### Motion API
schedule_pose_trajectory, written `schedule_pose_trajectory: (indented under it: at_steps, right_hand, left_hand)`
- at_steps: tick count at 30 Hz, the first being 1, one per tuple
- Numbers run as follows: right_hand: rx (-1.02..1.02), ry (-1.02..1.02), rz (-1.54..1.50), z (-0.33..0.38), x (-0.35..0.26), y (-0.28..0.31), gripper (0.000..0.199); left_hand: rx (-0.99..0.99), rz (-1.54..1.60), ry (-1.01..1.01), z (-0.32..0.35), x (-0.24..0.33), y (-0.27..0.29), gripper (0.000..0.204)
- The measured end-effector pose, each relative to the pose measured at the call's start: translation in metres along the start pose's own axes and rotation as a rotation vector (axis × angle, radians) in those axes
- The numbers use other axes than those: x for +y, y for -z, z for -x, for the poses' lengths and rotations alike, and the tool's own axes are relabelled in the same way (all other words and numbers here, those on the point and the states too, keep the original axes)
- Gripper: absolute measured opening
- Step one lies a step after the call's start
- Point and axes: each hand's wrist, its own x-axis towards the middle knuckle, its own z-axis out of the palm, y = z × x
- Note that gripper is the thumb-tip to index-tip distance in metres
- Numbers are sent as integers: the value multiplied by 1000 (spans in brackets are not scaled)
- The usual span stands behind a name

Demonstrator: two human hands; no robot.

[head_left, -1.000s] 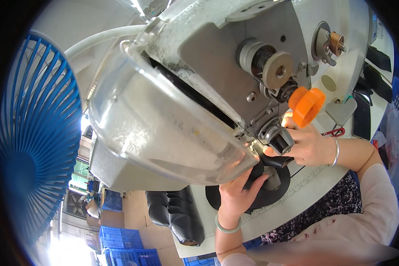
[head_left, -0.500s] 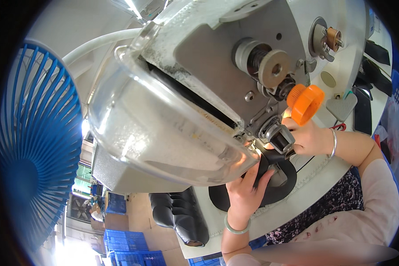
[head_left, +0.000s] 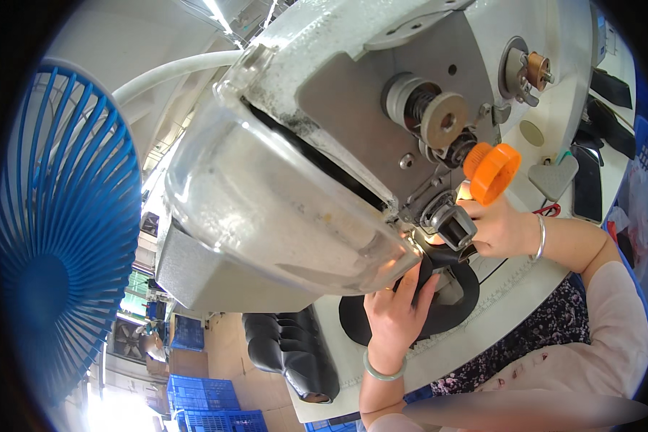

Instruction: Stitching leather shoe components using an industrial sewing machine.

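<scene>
A sewing machine head [head_left: 295,209] with a clear cover fills the middle of the view. Below its needle area lies a curved black piece [head_left: 450,309], seemingly of leather or shoe-upper material, around a small metal post [head_left: 450,286]. My left hand [head_left: 396,313], wearing a pale bangle, pinches the near part of this piece between thumb and fingers. On the far side of the needle area, my right hand [head_left: 502,227] has its fingers curled at the piece's edge. The presser parts and the orange knob [head_left: 492,173] hide some of its fingertips. The needle tip itself is hidden.
A large blue fan [head_left: 65,245] stands at the left. Stacked black padded pieces [head_left: 291,353] lie at the table's left end. To the right are a phone [head_left: 587,189], a grey pad [head_left: 553,178], red-handled scissors [head_left: 549,210] and black pieces [head_left: 610,126]. Blue crates [head_left: 203,393] stand on the floor.
The machine cover and fan appear shifted slightly right in the view. Both hands stay by the needle area, with the black piece only slightly shifted between them.
</scene>
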Motion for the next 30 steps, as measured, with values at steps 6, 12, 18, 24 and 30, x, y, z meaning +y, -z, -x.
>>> schedule_pose_trajectory:
  at_steps: [6, 12, 18, 24, 30]
  right_hand:
    - [34, -18, -64, 31, -42, 17, 42]
    - [-176, -508, 108, 9, -67, 6, 42]
    - [-156, -824, -559, 5, -63, -14, 54]
    - [-217, -894, -765, 7, -61, -13, 58]
    - [-253, -931, -780, 4, -66, -13, 56]
  left_hand:
    - [1, -59, 4, 9, 4, 0, 49]
    - [-25, 12, -45, 13, -5, -6, 55]
    - [-29, 665, 348, 7, -16, 11, 43]
    - [-73, 195, 32, -1, -3, 14, 41]
    - [-96, 194, 13, -4, -7, 20, 42]
